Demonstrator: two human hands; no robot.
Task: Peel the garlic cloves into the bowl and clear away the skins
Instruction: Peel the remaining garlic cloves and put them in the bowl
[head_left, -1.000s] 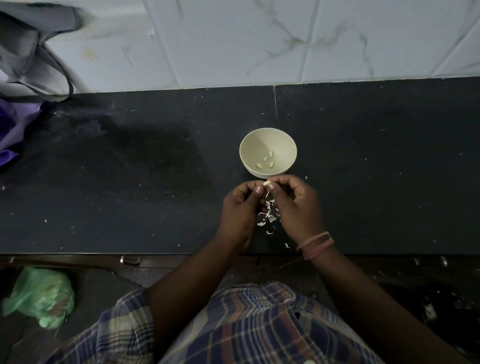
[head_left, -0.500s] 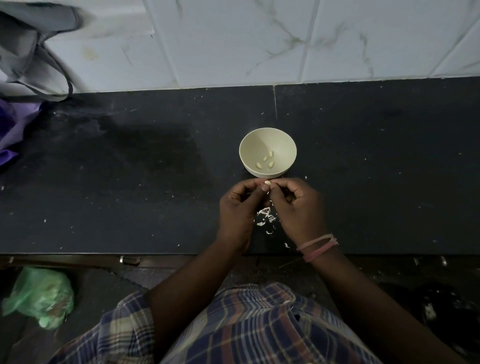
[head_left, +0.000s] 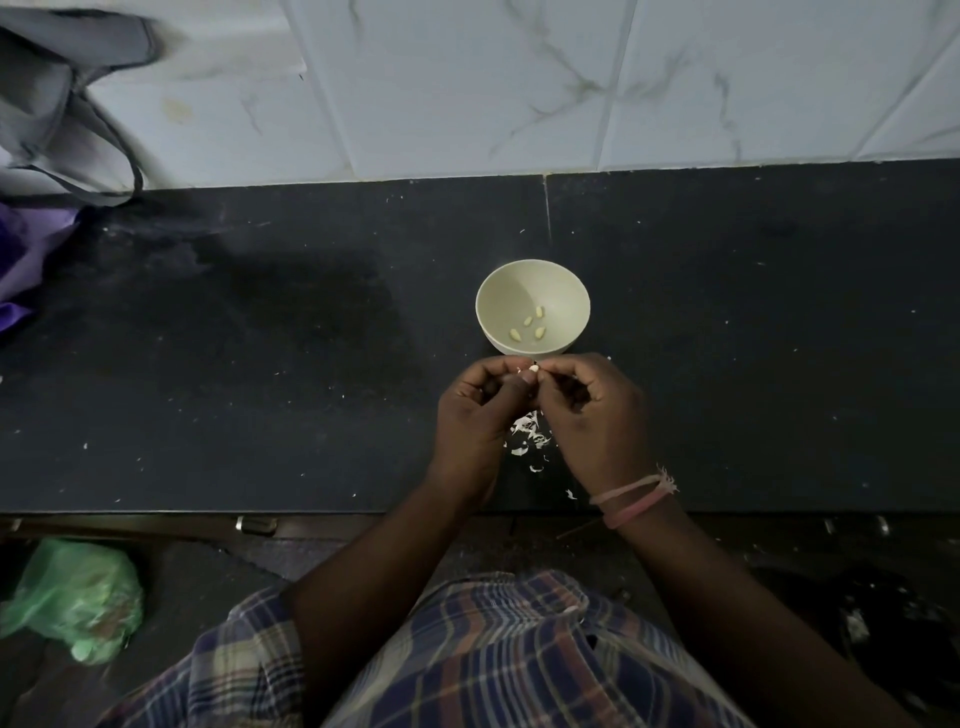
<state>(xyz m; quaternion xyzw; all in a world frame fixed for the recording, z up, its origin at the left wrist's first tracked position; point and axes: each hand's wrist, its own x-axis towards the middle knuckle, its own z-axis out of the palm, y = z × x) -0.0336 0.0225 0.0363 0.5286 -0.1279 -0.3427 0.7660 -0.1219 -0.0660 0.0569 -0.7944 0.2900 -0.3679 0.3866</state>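
A person in a plaid shirt (head_left: 498, 649) stands at a dark countertop (head_left: 260, 364), seen from above. On the floor to the lower left lies a crumpled green plastic bag (head_left: 78, 597). Both forearms reach forward and meet over the counter. The left hand (head_left: 478, 410) and the right hand (head_left: 592, 410), which wears pink bands (head_left: 634, 499) at the wrist, have their fingers curled and together pinch one small garlic clove (head_left: 533, 368) at the fingertips. Below the hands, white garlic skins (head_left: 527, 439) lie scattered on the counter. Just beyond the fingertips stands a pale bowl (head_left: 501, 291) with four peeled cloves (head_left: 527, 327) inside. A white tiled wall (head_left: 571, 78) rises behind.
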